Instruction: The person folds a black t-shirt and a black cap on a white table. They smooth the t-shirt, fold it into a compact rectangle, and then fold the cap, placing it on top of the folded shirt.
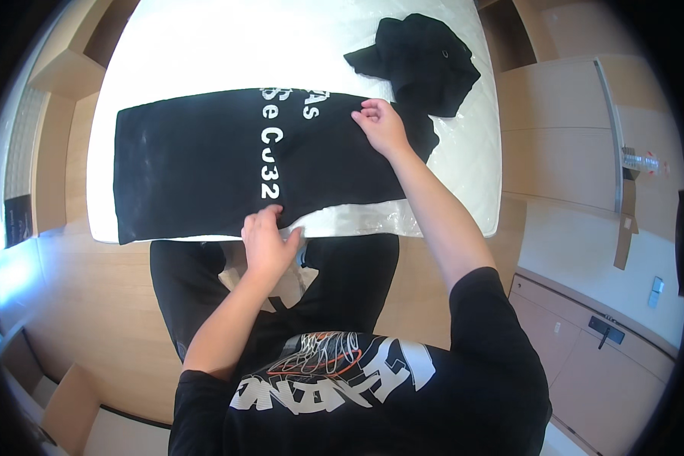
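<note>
A black T-shirt [194,163] with white lettering lies spread and partly folded across a white mattress [228,45]. At its near edge is my left hand [266,242], its fingers resting on the cloth and its thumb held apart. My right hand [384,129] sits over the shirt's far right part. Its fingers are curled toward the thumb, closed on the cloth near the far edge. Beyond that hand, a bunched black garment [433,64] rests at the mattress's far right, meeting the T-shirt's right end.
Clear plastic wrap [365,219] covers the mattress and shows along its near side. Wooden cabinet panels [547,159] stand to the right, with a clear plastic bottle [641,162] beyond. A door with a dark handle [606,331] is at lower right. Wooden shelving [53,159] flanks the left.
</note>
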### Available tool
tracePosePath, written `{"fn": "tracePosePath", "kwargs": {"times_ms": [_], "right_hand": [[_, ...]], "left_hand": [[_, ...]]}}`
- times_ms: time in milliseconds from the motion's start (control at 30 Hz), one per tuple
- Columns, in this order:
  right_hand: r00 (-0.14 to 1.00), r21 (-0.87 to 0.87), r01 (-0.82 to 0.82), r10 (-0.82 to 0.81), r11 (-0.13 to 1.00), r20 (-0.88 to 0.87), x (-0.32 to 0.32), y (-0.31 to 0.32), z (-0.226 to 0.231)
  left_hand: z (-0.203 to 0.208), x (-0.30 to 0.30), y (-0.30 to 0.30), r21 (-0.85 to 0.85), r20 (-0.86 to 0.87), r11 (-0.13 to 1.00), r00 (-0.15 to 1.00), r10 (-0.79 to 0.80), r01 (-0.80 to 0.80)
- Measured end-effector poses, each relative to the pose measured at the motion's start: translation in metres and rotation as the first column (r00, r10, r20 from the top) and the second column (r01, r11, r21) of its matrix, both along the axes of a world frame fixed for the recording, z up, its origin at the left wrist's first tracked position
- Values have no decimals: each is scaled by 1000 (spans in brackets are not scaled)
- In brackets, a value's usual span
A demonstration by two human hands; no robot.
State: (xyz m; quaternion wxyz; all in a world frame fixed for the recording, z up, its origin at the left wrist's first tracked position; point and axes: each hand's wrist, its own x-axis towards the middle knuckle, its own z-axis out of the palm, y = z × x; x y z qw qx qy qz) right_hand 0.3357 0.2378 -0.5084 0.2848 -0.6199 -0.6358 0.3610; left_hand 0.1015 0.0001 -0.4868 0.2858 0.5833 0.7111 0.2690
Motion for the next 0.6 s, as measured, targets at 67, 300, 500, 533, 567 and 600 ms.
{"fn": "tracePosePath", "kwargs": {"times_ms": [67,300,500,533,567,600], "right_hand": [[1000,54,-27,26,998,12,16,-15,-5],[923,-185,-7,78,983,376,38,-81,29],[852,-30,-100,101,995,514,16,-71,42],[878,-88,-77,110,993,466,12,-60,39],[902,-147,-58,115,987,416,8,-50,36],[932,-177,-3,67,984,357,3,-42,30]], "left_hand": [[-7,1,-12,50,-105,997,993,-49,55],[-20,-3,-12,44,22,999,1000,-6,5],[0,7,56,-100,315,965,913,261,-242],[2,6,69,-134,285,957,915,285,-257],[4,5,81,-167,254,948,917,308,-272],[6,5,90,-206,210,932,917,339,-297]]}}
